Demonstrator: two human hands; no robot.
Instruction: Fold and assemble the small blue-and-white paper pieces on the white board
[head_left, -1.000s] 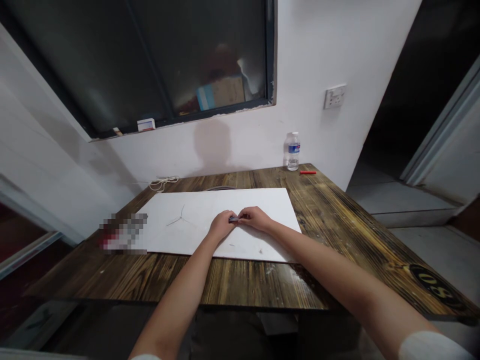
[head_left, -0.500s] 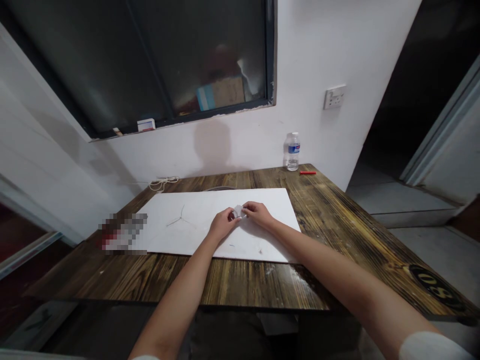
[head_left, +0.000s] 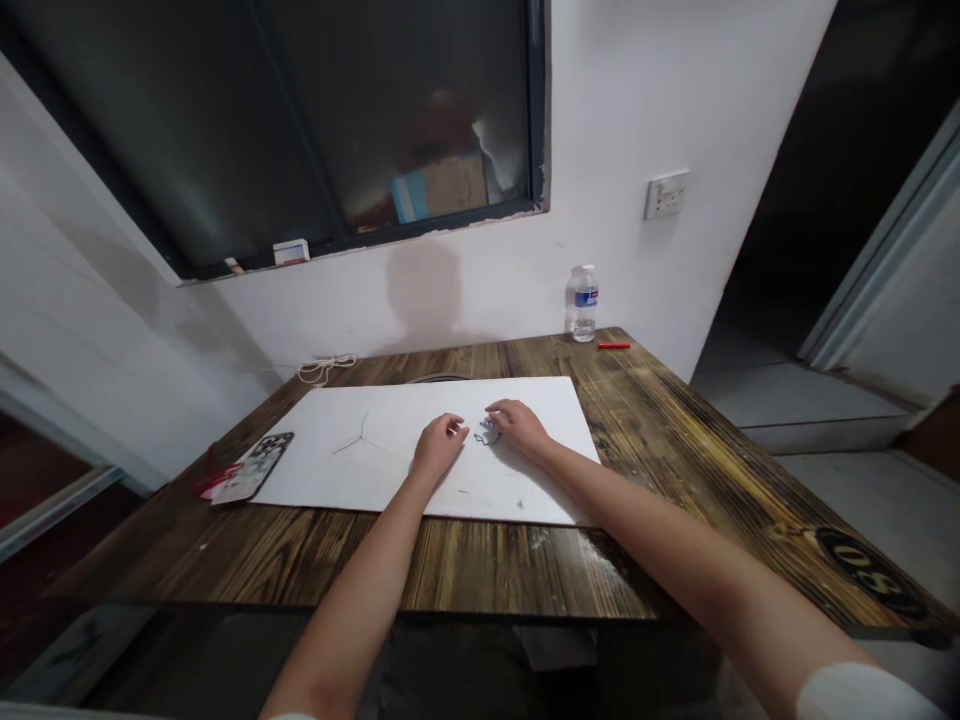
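My left hand (head_left: 439, 446) hovers over a white board (head_left: 405, 490), its fingers curled but apart, with nothing visible in them. Opposite it, my right hand (head_left: 519, 428) is closed, thumb and fingers bent over a small pale, bluish bit (head_left: 487, 422) too small to name. Just below those fingertips, a thin dark bent outline (head_left: 486, 439) shows on the board; whether it is drawn or a wire, I cannot tell. Farther left, thin dark lines (head_left: 360, 437) form a three-armed shape. A short dark mark (head_left: 463, 491) lies near the board's front edge.
On the wooden table (head_left: 660, 470), a phone-like patterned object (head_left: 259, 467) overlaps the board's left end. A coiled white cord (head_left: 328, 366) lies at the back left. A water bottle (head_left: 584, 305) and a red pen-like stick (head_left: 614, 346) are at the back right by the wall.
Half a second ago both hands held a small pale, see-through piece between them. Now the hands are slightly apart, and the dark bent outline shows below the right fingertips.
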